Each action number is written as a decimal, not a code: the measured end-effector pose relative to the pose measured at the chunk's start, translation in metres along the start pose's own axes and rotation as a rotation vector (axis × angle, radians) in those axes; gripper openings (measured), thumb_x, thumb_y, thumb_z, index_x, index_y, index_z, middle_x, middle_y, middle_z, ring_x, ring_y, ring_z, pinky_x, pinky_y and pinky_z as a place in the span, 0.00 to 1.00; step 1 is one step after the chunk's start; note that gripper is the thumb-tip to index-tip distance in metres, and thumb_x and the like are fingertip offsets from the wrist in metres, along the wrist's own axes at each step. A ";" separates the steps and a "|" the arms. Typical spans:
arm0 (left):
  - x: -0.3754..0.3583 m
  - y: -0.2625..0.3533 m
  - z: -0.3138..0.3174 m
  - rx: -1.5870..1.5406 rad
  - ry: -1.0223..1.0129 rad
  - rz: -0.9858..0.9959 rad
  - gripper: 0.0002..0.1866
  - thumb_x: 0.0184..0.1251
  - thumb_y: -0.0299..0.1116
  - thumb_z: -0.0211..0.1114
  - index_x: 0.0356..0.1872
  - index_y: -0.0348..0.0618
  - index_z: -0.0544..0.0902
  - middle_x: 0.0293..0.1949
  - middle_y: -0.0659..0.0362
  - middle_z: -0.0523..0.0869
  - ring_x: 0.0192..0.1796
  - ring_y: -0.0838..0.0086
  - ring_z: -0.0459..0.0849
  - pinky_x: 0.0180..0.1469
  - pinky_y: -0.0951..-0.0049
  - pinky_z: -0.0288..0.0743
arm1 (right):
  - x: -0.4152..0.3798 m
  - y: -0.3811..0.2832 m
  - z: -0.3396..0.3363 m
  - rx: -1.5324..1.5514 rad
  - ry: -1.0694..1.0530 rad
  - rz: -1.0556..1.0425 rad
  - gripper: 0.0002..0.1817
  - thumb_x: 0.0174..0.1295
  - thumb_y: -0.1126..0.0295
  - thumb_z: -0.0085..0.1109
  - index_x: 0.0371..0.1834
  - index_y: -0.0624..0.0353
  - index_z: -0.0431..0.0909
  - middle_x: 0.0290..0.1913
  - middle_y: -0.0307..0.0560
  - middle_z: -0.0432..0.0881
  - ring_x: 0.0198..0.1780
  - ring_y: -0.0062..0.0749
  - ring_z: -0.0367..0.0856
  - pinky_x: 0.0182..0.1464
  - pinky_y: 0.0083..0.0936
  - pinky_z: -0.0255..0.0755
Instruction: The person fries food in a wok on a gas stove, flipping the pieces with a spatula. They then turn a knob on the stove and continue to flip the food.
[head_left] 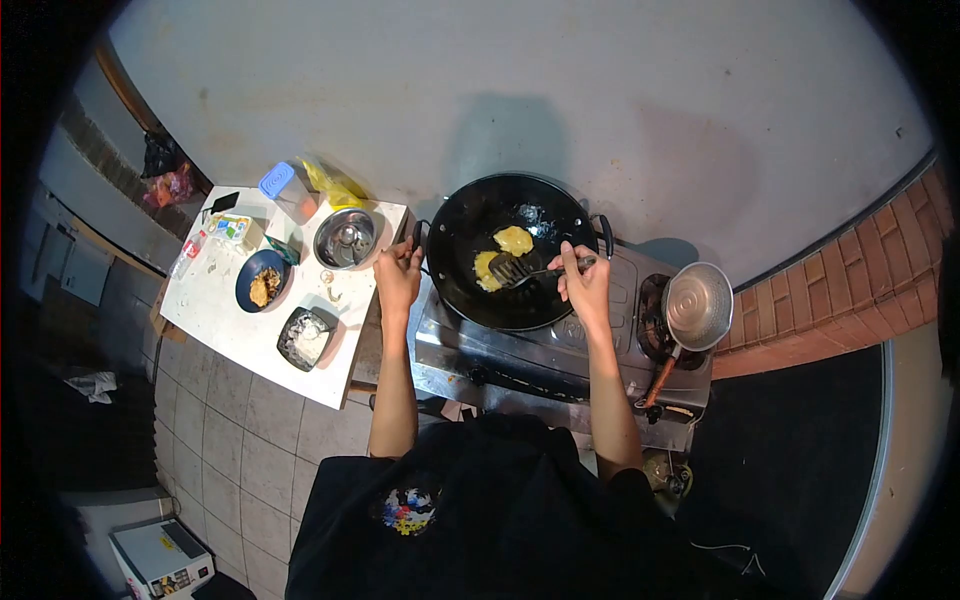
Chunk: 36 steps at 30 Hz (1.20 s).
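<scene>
A large black wok (pixel 465 210) sits on the stove, with two yellow pieces of frying food (pixel 514 240) inside it. My left hand (pixel 399 266) is closed at the wok's left handle (pixel 419 240). In my right hand (pixel 584 277) is the handle of a dark slotted spatula (pixel 512 271), held over the right side of the wok. Its slotted head overlaps the lower yellow piece (pixel 486 270), while the other piece lies just above it.
A saucepan (pixel 698 305) with a wooden handle stands on the right burner of the gas stove (pixel 540 355). On the white table (pixel 225 335) are a blue bowl of fried food (pixel 262 282), a metal bowl (pixel 345 239), a black dish of white powder (pixel 305 338) and a blue-lidded container (pixel 287 192).
</scene>
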<state>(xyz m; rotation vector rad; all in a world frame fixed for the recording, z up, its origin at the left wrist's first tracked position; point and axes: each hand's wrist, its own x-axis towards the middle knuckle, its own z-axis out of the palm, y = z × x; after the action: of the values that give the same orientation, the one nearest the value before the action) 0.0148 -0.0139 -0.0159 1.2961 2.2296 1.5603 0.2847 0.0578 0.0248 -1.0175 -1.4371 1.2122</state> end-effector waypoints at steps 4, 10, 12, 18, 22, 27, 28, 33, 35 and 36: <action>-0.001 0.001 0.000 -0.002 0.013 0.010 0.13 0.55 0.24 0.69 0.41 0.29 0.84 0.31 0.43 0.85 0.33 0.62 0.85 0.39 0.68 0.76 | -0.002 -0.008 -0.002 0.051 0.019 -0.023 0.20 0.70 0.62 0.52 0.22 0.65 0.74 0.24 0.45 0.81 0.13 0.15 0.69 0.12 0.14 0.58; 0.000 -0.001 0.000 0.017 0.002 0.012 0.13 0.54 0.24 0.69 0.41 0.30 0.84 0.32 0.43 0.85 0.34 0.61 0.85 0.39 0.67 0.76 | 0.001 -0.016 -0.003 0.096 0.063 -0.048 0.19 0.70 0.64 0.52 0.22 0.65 0.74 0.24 0.45 0.81 0.13 0.15 0.69 0.12 0.14 0.58; -0.001 -0.003 0.001 0.003 0.025 0.035 0.13 0.54 0.24 0.69 0.42 0.30 0.84 0.32 0.42 0.85 0.34 0.60 0.86 0.40 0.67 0.76 | 0.003 -0.017 -0.004 0.104 0.081 -0.053 0.19 0.70 0.64 0.52 0.22 0.65 0.74 0.25 0.46 0.81 0.13 0.15 0.69 0.12 0.14 0.58; -0.001 0.002 -0.001 -0.013 -0.024 -0.030 0.16 0.56 0.26 0.68 0.46 0.32 0.83 0.35 0.41 0.86 0.38 0.61 0.86 0.44 0.66 0.75 | 0.005 -0.024 -0.008 0.158 0.192 -0.074 0.19 0.70 0.64 0.52 0.23 0.67 0.75 0.26 0.49 0.81 0.14 0.17 0.71 0.13 0.15 0.60; 0.000 0.000 0.000 0.028 -0.007 0.018 0.16 0.56 0.27 0.68 0.45 0.32 0.83 0.35 0.41 0.86 0.38 0.60 0.87 0.44 0.66 0.76 | 0.009 -0.016 -0.011 0.159 0.215 -0.125 0.19 0.70 0.65 0.52 0.24 0.68 0.75 0.27 0.49 0.82 0.14 0.18 0.71 0.13 0.15 0.62; -0.001 0.003 -0.001 -0.063 -0.001 -0.014 0.14 0.54 0.25 0.69 0.42 0.29 0.84 0.36 0.40 0.85 0.39 0.56 0.87 0.43 0.67 0.77 | 0.007 -0.016 -0.013 0.164 0.243 -0.127 0.18 0.70 0.66 0.52 0.26 0.69 0.75 0.27 0.48 0.82 0.15 0.18 0.71 0.14 0.15 0.62; -0.001 0.004 -0.002 -0.063 -0.001 -0.016 0.14 0.54 0.25 0.69 0.42 0.29 0.84 0.36 0.40 0.85 0.39 0.56 0.87 0.43 0.67 0.77 | 0.006 -0.019 -0.014 0.163 0.242 -0.126 0.18 0.70 0.66 0.52 0.26 0.69 0.75 0.27 0.48 0.82 0.15 0.18 0.71 0.14 0.15 0.62; 0.001 0.003 -0.002 0.039 -0.016 0.011 0.13 0.55 0.23 0.67 0.41 0.27 0.83 0.38 0.41 0.86 0.42 0.59 0.88 0.43 0.70 0.78 | 0.002 -0.021 -0.016 -0.129 0.196 -0.151 0.15 0.68 0.69 0.53 0.24 0.66 0.77 0.18 0.42 0.77 0.15 0.15 0.70 0.18 0.17 0.60; 0.001 0.006 -0.003 0.051 -0.030 0.001 0.12 0.56 0.22 0.67 0.41 0.26 0.83 0.39 0.42 0.86 0.42 0.60 0.88 0.43 0.70 0.78 | 0.001 -0.018 -0.011 -0.182 0.188 -0.129 0.14 0.67 0.70 0.54 0.23 0.65 0.77 0.15 0.42 0.75 0.16 0.16 0.69 0.19 0.19 0.60; 0.001 0.007 -0.003 0.064 -0.042 -0.010 0.12 0.56 0.22 0.67 0.41 0.26 0.83 0.39 0.42 0.86 0.42 0.61 0.88 0.44 0.71 0.78 | 0.000 -0.015 -0.009 -0.235 0.177 -0.108 0.13 0.66 0.71 0.55 0.23 0.65 0.77 0.13 0.42 0.72 0.16 0.16 0.68 0.20 0.20 0.59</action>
<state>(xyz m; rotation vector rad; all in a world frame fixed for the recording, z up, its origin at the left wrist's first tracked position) 0.0163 -0.0149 -0.0084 1.3188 2.2746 1.4562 0.2929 0.0572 0.0402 -1.1596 -1.4974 0.8668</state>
